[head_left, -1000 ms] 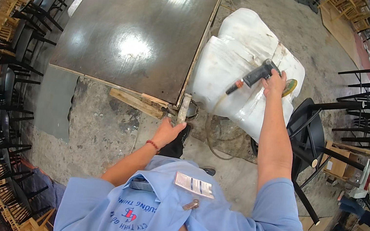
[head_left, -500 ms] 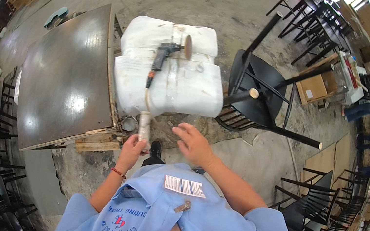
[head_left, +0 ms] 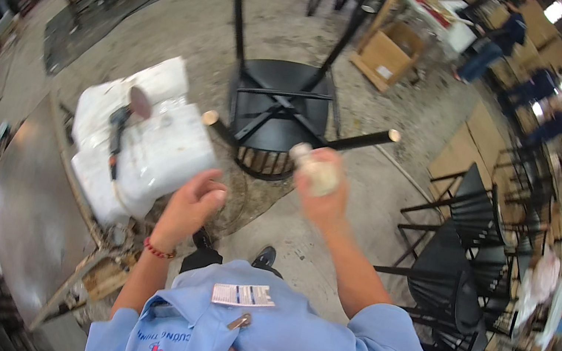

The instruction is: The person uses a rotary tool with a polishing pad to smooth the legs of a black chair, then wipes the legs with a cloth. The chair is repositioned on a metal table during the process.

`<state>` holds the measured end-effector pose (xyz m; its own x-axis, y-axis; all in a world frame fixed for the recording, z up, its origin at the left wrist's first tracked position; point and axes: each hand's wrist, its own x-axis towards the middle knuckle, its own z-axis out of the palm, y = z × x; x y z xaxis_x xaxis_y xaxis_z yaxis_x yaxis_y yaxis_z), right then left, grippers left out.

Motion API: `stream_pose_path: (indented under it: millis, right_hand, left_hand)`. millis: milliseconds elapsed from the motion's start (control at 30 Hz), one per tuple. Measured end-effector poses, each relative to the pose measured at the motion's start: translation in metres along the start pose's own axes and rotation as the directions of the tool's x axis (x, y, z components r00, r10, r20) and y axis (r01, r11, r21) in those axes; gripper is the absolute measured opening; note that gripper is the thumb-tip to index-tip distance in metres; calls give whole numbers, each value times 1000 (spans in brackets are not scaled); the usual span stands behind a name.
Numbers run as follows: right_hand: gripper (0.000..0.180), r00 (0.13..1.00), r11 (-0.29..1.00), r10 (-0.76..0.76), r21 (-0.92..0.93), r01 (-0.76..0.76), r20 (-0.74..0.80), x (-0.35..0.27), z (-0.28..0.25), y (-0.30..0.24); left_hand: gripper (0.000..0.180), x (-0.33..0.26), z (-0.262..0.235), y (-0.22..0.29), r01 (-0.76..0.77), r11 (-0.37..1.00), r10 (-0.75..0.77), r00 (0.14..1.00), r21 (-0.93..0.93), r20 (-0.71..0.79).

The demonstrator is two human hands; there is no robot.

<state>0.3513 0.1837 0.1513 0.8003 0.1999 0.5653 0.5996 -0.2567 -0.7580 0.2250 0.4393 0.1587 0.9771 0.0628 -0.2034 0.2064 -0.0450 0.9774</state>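
Observation:
My right hand (head_left: 326, 197) is wrapped round a small whitish bottle (head_left: 321, 176) with a narrow neck; motion blurs its details. Just past it a black chair (head_left: 281, 97) lies upside down, its legs sticking up with pale bare ends. The bottle is near the chair's front right leg; whether they touch I cannot tell. My left hand (head_left: 191, 208) is in the air with fingers partly spread and nothing in them. Beyond that hand a black power sander (head_left: 116, 135) with a round brownish disc rests on a white wrapped bundle (head_left: 173, 145).
At the left stands a dark-topped table (head_left: 27, 206) with a wooden edge. Black chairs (head_left: 451, 277) crowd the right side. An open cardboard box (head_left: 386, 55) sits beyond the upturned chair, and a person (head_left: 504, 38) in dark clothes stands farther off.
The bottle has passed from my left hand to my right, which has moved up beside the chair. My view has swung right, so the chair is now in front of me.

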Motion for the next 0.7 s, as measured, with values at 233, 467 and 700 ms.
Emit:
stream_pose_path:
  millis: [233,467,700]
  right_hand:
    - [12,778,910,409,147,-388,-477,82,-157,63]
    - [24,847,828,236,-357,-432,-476,101,-156,94]
    - [29,829,841,323,-264,-472,-456,101,-150,99]
  left_hand:
    - [49,111,-13,8,-247,811,465,824,531,-326]
    - [23,154,-14,2,-263,789,433,880,556,-198]
    - [18,151,-14,5,-211,789,387,900,578,-200]
